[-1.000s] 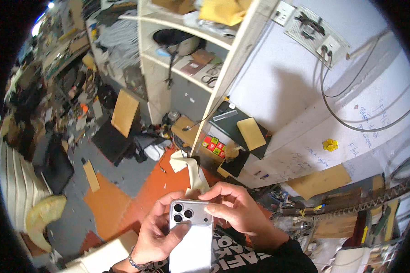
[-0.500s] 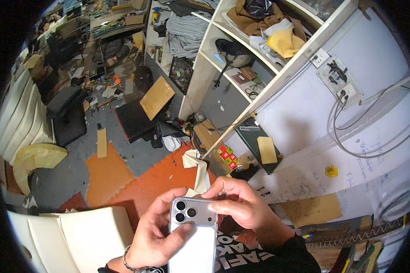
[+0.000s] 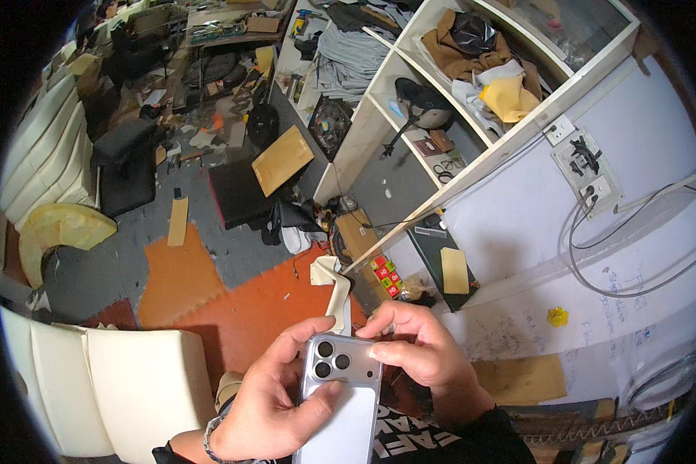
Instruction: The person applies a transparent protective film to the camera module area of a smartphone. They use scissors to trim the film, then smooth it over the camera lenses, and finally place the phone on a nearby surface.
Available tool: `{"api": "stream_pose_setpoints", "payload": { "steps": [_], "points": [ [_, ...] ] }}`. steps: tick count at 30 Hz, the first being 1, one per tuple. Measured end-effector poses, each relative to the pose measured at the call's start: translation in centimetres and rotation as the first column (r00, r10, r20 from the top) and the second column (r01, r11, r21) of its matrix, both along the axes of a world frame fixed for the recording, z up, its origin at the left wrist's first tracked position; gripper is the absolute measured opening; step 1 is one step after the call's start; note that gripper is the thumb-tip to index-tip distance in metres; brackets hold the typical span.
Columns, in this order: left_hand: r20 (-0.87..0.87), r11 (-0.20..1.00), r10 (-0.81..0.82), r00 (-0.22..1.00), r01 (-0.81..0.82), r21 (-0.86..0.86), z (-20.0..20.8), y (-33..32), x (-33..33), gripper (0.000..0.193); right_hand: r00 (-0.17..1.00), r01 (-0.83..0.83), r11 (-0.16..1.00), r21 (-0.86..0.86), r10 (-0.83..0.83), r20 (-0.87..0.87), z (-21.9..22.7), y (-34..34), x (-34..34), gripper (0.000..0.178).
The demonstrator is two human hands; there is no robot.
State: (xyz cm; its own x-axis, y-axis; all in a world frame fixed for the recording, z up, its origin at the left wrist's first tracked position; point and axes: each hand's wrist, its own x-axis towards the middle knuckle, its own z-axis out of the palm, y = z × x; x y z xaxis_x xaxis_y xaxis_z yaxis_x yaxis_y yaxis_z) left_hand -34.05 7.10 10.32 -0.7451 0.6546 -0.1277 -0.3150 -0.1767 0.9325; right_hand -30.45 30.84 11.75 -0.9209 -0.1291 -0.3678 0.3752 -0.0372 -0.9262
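A silver-white phone (image 3: 339,425) in a clear case is held in front of me, its back with three dark lenses facing up. My left hand (image 3: 267,406) is closed round its left side, thumb lying across the back below the lenses. A patterned band circles that wrist. At the upper right corner, my right hand (image 3: 425,352) pinches the phone's edge between thumb and forefinger. Whether those fingers hold the case rim or the phone itself cannot be made out. A strip of cream material (image 3: 334,298) hangs behind the phone's top.
A cream padded seat (image 3: 143,387) stands at the lower left. Orange sheet material (image 3: 247,309) lies on the grey floor. White shelving (image 3: 410,224) holds folded fabric and a cap. Cables hang from a wall socket (image 3: 588,174) at right. A tan board (image 3: 282,161) leans over a black box.
The phone and both hands have shifted slightly right and down in the picture as my view turned. The grip on the phone looks much the same.
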Motion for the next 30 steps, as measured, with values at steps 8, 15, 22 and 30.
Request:
{"api": "stream_pose_setpoints", "payload": {
  "steps": [8, 15, 22, 30],
  "points": [
    [0.096, 0.999, -0.029, 0.995, 0.024, 0.046, 0.74, 0.01, 0.59, 0.067, 1.000, 0.009, 0.994, -0.106, -0.012, -0.024, -0.41, 0.24, 0.56, 0.017],
    [0.058, 0.999, -0.040, 0.998, 0.038, 0.029, 0.82, -0.19, 0.53, 0.066, 0.998, -0.014, 0.998, -0.061, 0.010, -0.054, -0.62, 0.17, 0.80, 0.017],
    [0.063, 0.997, -0.036, 0.997, 0.031, 0.069, 0.49, -0.16, 0.34, 0.066, 0.998, -0.017, 1.000, 0.003, 0.018, -0.064, -0.42, 0.04, 0.70, 0.020],
    [0.051, 0.998, -0.034, 0.998, 0.031, 0.055, 0.21, -0.43, 0.16, 0.064, 0.999, -0.027, 0.998, 0.061, 0.029, -0.046, -0.39, 0.20, 0.52, 0.020]
  ]
}}
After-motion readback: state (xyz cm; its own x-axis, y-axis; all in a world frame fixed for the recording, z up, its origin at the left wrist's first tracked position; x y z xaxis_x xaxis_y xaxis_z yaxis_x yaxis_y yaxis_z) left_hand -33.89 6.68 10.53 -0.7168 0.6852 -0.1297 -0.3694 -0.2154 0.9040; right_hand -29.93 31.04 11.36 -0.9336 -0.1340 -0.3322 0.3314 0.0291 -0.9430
